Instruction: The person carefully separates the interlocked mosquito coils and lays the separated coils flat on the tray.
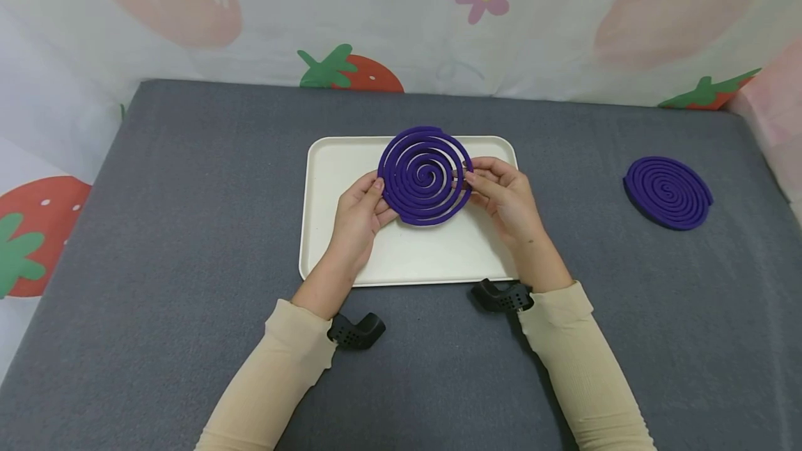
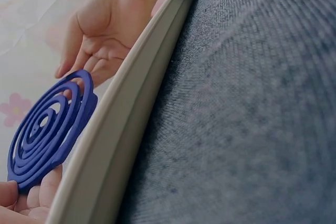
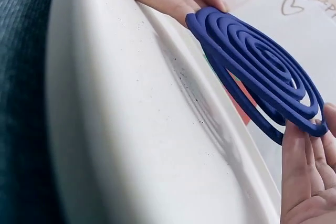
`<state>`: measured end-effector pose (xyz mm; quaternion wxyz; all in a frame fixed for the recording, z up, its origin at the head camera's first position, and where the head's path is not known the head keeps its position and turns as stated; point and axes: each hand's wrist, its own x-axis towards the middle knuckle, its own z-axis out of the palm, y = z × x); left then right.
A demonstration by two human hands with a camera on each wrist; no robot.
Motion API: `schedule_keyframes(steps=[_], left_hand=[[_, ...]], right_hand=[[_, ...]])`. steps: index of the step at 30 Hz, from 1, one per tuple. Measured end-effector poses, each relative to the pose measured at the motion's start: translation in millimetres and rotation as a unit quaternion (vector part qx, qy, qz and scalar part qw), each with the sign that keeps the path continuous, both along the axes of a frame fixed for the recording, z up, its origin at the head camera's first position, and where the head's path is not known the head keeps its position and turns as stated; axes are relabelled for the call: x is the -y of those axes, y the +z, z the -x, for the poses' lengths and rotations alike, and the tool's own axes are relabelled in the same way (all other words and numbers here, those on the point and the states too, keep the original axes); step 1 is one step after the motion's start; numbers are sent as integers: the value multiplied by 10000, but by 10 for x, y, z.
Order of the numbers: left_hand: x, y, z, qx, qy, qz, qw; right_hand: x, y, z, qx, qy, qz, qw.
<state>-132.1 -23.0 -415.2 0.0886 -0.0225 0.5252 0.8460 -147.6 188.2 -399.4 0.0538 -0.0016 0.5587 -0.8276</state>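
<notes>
A purple spiral coil (image 1: 426, 176) is held up over the white tray (image 1: 338, 242), its rings slightly spread, with gaps between them. My left hand (image 1: 362, 218) pinches its left edge, thumb in front and fingers behind. On the right edge, my right hand (image 1: 506, 202) pinches the outer rings between thumb and fingers. Both wrist views show the coil (image 2: 50, 129) (image 3: 257, 66) gripped at opposite sides. In the right wrist view a lower ring hangs apart from the upper ones.
A second purple coil (image 1: 667, 193), tightly wound, lies on the grey table (image 1: 188, 228) to the right of the tray. A white curtain (image 1: 401, 12) with strawberry and flower prints stands behind the table's back edge.
</notes>
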Motion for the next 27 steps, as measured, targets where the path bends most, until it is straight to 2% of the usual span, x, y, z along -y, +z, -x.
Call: schedule_keyframes(steps=[3,9,14,21,27], left_hand=[[-2,3,-1,9,16,-7,10000],[0,-5,4,24,-14,12,10000],[-5,-9,5,37,-15,23,10000],[-7,4,1,56,-6,-6,10000],[-4,15,-1,38,-49,31,10000]], right_hand=[[0,-4,-2,47,153,11,9999],[15,-19,-3,231,527,-324,9978],[14,-22,-9,362,632,-393,9966],[7,-14,-16,372,716,-172,9966],[-8,-5,-25,406,583,163,9973]])
